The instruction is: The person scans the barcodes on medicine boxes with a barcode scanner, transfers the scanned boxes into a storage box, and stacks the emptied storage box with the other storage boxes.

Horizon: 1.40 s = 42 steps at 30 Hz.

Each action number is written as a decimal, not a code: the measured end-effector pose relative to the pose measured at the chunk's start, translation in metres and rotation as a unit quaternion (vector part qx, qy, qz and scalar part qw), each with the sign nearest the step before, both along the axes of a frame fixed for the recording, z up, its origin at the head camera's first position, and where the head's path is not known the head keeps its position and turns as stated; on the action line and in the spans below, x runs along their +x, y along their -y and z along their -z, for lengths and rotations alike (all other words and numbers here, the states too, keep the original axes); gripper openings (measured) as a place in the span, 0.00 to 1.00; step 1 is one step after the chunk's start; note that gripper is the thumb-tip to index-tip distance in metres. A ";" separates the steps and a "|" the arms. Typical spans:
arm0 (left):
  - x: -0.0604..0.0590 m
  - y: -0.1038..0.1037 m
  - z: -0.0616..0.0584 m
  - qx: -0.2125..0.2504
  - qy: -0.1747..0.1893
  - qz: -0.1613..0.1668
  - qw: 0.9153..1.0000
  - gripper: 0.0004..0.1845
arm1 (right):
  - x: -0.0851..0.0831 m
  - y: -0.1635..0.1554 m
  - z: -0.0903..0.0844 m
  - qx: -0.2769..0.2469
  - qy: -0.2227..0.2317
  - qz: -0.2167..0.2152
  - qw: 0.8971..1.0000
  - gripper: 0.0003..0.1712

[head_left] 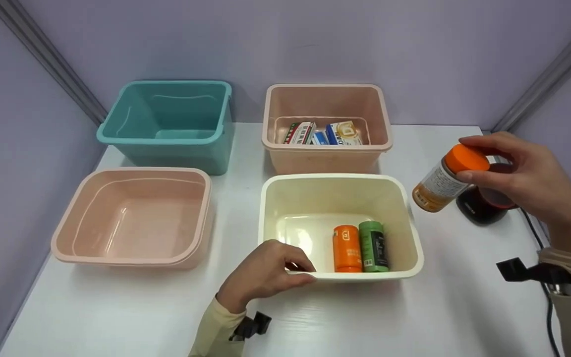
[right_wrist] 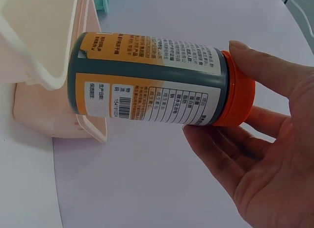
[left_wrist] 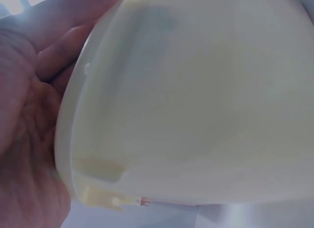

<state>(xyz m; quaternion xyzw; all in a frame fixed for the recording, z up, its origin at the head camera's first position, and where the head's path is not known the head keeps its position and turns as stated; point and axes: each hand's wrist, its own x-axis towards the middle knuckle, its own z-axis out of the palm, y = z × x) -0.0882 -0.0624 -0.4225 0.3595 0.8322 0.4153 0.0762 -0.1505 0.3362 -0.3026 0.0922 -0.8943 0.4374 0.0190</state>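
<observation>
My right hand (head_left: pixel 518 178) holds a bottle (head_left: pixel 445 179) by its orange cap (head_left: pixel 466 157), lifted above the table to the right of the cream bin (head_left: pixel 404 218). The right wrist view shows the bottle (right_wrist: pixel 147 81) with an orange and white label, tilted, the cap (right_wrist: pixel 239 93) pinched between fingertips. My left hand (head_left: pixel 265 272) grips the near rim of the cream bin, whose wall (left_wrist: pixel 196 100) fills the left wrist view. Inside the bin lie an orange bottle (head_left: pixel 347 249) and a green bottle (head_left: pixel 373 246) side by side.
An empty pink bin (head_left: pixel 132 218) sits at the left and an empty teal bin (head_left: pixel 166 124) behind it. A pink bin (head_left: pixel 325 124) at the back holds small boxes (head_left: pixel 322 134). A dark scanner (head_left: pixel 481 206) with a cable stands at the right.
</observation>
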 end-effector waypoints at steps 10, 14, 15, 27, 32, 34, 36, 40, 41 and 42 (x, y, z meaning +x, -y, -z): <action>-0.001 0.004 -0.001 0.003 -0.006 0.003 1.000 0.03 | -0.008 0.026 -0.006 -0.050 -0.057 -0.036 0.996 0.29; -0.001 0.004 -0.001 0.003 -0.008 0.004 1.000 0.03 | -0.012 0.037 -0.008 -0.057 -0.067 -0.044 0.995 0.29; -0.001 0.004 -0.001 0.003 -0.009 0.004 1.000 0.03 | -0.013 0.040 -0.009 -0.058 -0.064 -0.044 0.995 0.29; 0.002 0.002 -0.005 -0.050 -0.053 -0.023 0.997 0.03 | -0.028 0.085 -0.017 -0.043 -0.051 -0.061 0.996 0.28; 0.003 0.004 -0.005 -0.056 -0.068 -0.027 0.996 0.03 | -0.028 0.103 -0.019 -0.056 -0.020 -0.059 0.996 0.29; 0.004 0.006 -0.004 -0.052 -0.067 -0.029 0.996 0.03 | -0.029 0.113 -0.020 -0.067 -0.008 -0.062 0.996 0.29; 0.004 0.007 -0.004 -0.049 -0.067 -0.032 0.996 0.03 | -0.030 0.124 -0.021 -0.071 0.001 -0.065 0.995 0.30; 0.005 0.009 -0.003 -0.044 -0.066 -0.042 0.996 0.04 | -0.035 0.147 -0.021 -0.085 0.016 -0.074 0.994 0.30; 0.005 0.009 -0.003 -0.044 -0.064 -0.044 0.996 0.04 | -0.036 0.153 -0.021 -0.087 0.018 -0.077 0.993 0.30; 0.006 0.008 -0.003 -0.044 -0.062 -0.047 0.996 0.04 | -0.038 0.159 -0.021 -0.090 0.019 -0.081 0.992 0.30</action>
